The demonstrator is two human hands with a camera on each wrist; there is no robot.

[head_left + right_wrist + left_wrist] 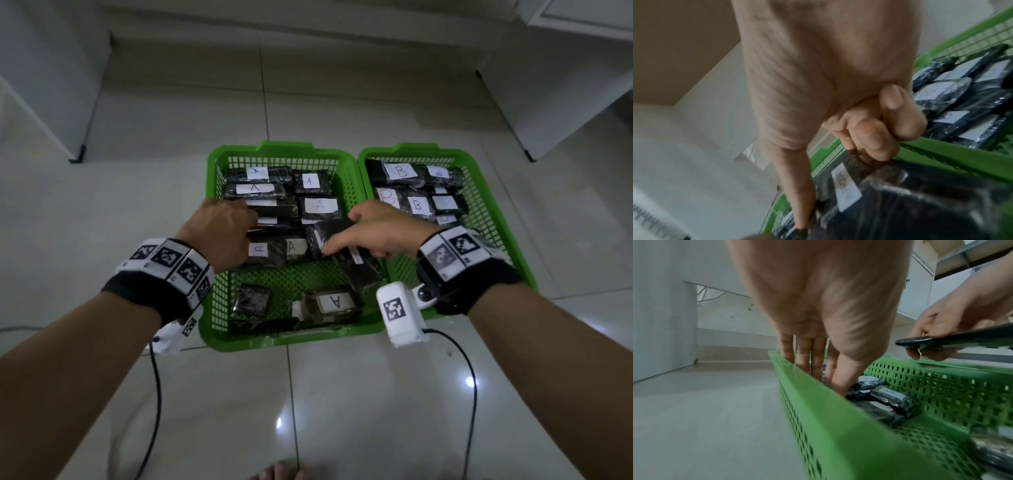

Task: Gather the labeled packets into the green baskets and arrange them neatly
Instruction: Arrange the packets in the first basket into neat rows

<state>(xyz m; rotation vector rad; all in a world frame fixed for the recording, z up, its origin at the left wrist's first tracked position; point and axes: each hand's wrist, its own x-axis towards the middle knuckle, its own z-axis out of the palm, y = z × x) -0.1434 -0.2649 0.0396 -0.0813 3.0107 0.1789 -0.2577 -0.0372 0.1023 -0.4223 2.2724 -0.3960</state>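
Two green baskets stand side by side on the floor. The left basket (291, 337) holds rows of black packets labelled A (318, 205); the right basket (416, 148) holds packets labelled B (400, 171). My left hand (246, 219) reaches into the left basket, its straight fingers (816, 363) pressing down on packets by the left wall. My right hand (339, 233) grips a black packet (361, 272) above the left basket's right side, thumb on top and fingers curled beneath (875, 136). The label on this packet (910, 203) is blurred.
In the near part of the left basket lie a loose A packet (334, 303) and a small black packet (251, 299). White furniture legs stand at back left (77, 154) and back right (529, 156). Cables trail on the tiled floor (376, 411). Toes (281, 472) show at the bottom edge.
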